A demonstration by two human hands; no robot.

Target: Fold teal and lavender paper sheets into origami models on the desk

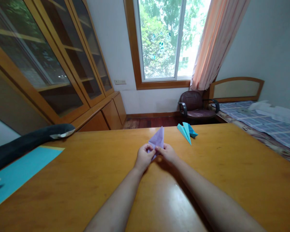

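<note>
A folded sheet of purple paper (pixel 157 138) is held up just above the wooden table, its pointed tip aimed away from me. My left hand (pixel 144 157) pinches its lower left side between thumb and fingers. On the lower right side, my right hand (pixel 168 152) grips the same paper, the thumb near the middle fold. The two thumbs almost meet, and the fingers behind the paper are hidden. Beyond my right hand lie a light blue paper plane (pixel 185 132) and a darker blue folded paper piece (pixel 192 131).
The wooden table (pixel 87 180) spans the foreground. At its left lie a blue sheet (pixel 26 170) with a yellow edge and a long black-and-white plush-looking object (pixel 26 138). A dark red armchair (pixel 195 104) and a bed (pixel 270 122) stand behind, with a glass-fronted cabinet (pixel 96 100) at left.
</note>
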